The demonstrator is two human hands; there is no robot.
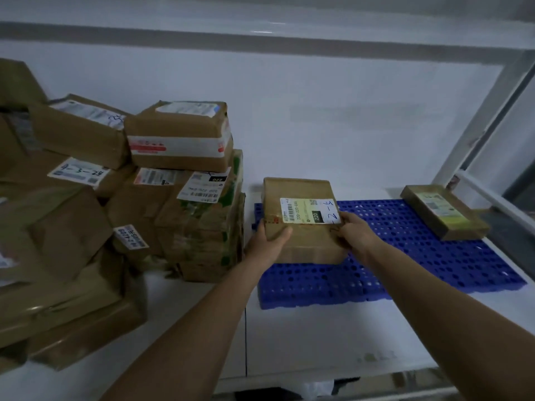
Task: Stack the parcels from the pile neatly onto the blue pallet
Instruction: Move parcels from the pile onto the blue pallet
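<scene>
A brown cardboard parcel with a white and yellow label sits over the left end of the blue pallet. My left hand grips its near left corner and my right hand grips its near right edge. Whether the parcel rests on the pallet or hangs just above it, I cannot tell. A second, flatter parcel with a green label lies on the pallet's far right corner. The pile of brown parcels stands to the left of the pallet, stacked unevenly.
Pallet and pile sit on a white surface against a white wall. A white frame post slants up at the right. The pile's nearest boxes stand close to the pallet's left edge.
</scene>
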